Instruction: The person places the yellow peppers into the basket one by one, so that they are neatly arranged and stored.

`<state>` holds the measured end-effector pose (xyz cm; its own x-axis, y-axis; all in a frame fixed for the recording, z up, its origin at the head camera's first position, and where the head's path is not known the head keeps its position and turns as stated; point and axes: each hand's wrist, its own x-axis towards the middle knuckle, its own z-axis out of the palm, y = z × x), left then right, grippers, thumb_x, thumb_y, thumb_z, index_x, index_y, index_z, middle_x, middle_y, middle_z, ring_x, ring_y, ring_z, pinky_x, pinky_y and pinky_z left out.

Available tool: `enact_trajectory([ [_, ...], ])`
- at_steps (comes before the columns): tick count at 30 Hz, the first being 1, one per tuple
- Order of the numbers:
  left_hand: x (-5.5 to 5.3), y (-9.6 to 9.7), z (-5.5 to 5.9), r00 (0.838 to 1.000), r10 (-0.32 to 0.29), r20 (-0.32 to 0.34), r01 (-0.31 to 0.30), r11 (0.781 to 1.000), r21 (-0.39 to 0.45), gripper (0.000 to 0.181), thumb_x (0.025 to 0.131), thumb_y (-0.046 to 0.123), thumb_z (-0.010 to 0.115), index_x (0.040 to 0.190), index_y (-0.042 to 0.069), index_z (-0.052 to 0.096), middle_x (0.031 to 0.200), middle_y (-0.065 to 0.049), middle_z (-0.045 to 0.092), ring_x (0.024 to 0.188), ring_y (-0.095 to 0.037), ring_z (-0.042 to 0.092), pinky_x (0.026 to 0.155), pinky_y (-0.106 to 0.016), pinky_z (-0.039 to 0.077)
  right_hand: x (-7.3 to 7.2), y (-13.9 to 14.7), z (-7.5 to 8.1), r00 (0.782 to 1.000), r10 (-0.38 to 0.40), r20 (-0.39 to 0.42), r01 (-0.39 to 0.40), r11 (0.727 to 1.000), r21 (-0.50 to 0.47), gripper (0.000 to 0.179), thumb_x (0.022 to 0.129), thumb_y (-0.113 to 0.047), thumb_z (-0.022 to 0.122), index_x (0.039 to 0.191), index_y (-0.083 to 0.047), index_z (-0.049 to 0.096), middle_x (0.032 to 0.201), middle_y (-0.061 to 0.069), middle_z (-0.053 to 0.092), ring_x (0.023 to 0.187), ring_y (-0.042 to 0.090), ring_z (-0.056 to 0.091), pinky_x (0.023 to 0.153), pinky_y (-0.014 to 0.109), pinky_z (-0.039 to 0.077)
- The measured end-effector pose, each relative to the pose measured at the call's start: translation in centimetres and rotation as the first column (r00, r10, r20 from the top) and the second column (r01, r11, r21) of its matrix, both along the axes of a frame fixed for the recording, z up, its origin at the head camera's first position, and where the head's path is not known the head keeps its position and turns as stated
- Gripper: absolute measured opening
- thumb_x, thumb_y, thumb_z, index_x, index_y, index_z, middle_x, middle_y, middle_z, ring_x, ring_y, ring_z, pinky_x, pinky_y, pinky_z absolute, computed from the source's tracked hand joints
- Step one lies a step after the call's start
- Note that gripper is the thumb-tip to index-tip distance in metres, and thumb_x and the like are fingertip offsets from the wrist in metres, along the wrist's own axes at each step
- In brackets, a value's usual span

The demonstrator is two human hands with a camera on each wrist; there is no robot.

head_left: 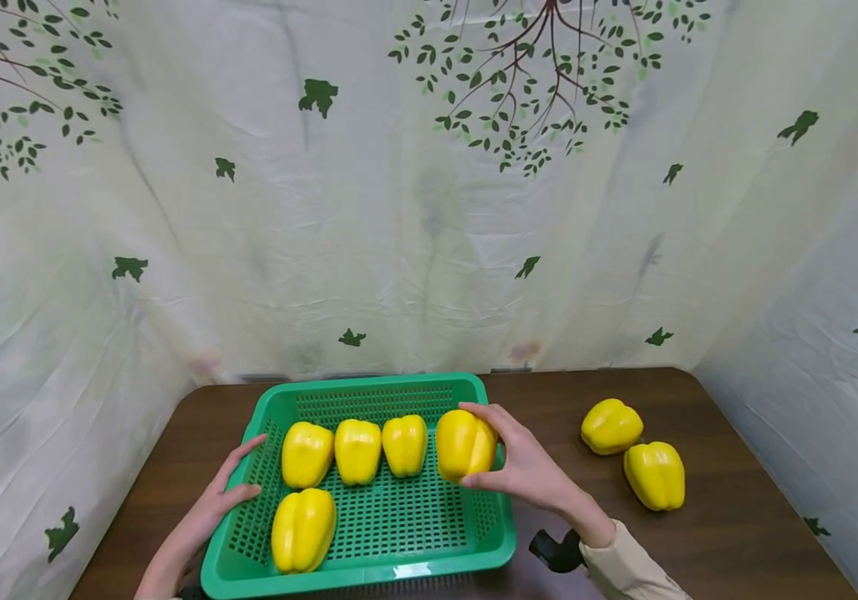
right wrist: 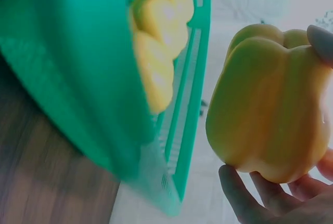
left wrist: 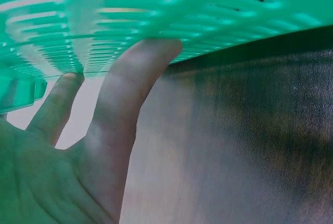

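Right hand (head_left: 522, 467): grips the pepper (head_left: 462, 447), spread just to its width, thumb on the 6 o'clock side, fingers round the 12 o'clock side.
Grip advice: the skin looks smooth and slick, so an even, light pinch seems best; any move should be slow and upright, clear of rim and neighbours.
Pepper: between 9 and 10 o'clock from the right hand, over the right end of the basket (head_left: 357, 581), apart from its rim in the right wrist view.
Row of three (head_left: 357, 452): inside, 9 o'clock.
Front pepper (head_left: 304, 531): inside, between 8 and 9 o'clock.
Left hand (head_left: 213, 504): 9 o'clock, fingers nearly straight, touching the basket's side; steady pressure there should prevent sliding.
Loose pair (head_left: 655, 476): 2 and 3 o'clock, on the desk (head_left: 744, 525).
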<state>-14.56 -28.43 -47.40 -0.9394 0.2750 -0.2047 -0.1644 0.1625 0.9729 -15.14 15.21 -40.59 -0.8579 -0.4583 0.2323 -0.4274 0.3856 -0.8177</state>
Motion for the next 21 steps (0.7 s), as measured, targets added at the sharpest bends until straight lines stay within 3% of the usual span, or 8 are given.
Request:
enact_trajectory([
  [3, 0.1, 0.0, -0.1, 1.000, 0.009, 0.007, -0.009, 1.000, 0.006, 0.064, 0.099, 0.012, 0.044, 0.152, 0.023, 0.010, 0.155, -0.019, -0.003, 0.122, -0.035, 0.043, 0.084, -0.046, 0.051, 0.2, -1.1, 0.0, 0.999, 0.033, -0.007, -0.033, 0.999, -0.005, 0.079, 0.075, -0.026, 0.082, 0.142, -0.017, 0.042, 0.132, -0.003, 0.047, 0.105, 0.016, 0.051, 0.090, 0.039, 0.044],
  [11, 0.0, -0.1, -0.2, 0.998, 0.005, -0.056, -0.008, 0.998, -0.055, 0.064, 0.099, 0.012, 0.046, 0.152, 0.018, 0.011, 0.154, -0.020, -0.002, 0.118, -0.027, 0.047, 0.082, -0.037, 0.051, 0.5, -3.4, 0.1, 0.997, 0.072, -0.012, -0.072, 0.997, -0.005, 0.079, 0.073, -0.026, 0.082, 0.142, -0.020, 0.042, 0.130, -0.006, 0.047, 0.105, 0.016, 0.049, 0.088, 0.038, 0.045],
  [21, 0.0, -0.1, -0.1, 1.000, -0.002, -0.025, 0.002, 1.000, -0.022, 0.065, 0.099, 0.011, 0.045, 0.152, 0.020, 0.009, 0.154, -0.021, -0.003, 0.122, -0.037, 0.042, 0.083, -0.043, 0.051, 0.9, -5.9, 0.5, 0.993, 0.113, -0.016, -0.113, 0.993, 0.021, 0.078, 0.073, -0.025, 0.081, 0.141, -0.020, 0.043, 0.123, -0.005, 0.048, 0.101, 0.015, 0.049, 0.084, 0.033, 0.046],
])
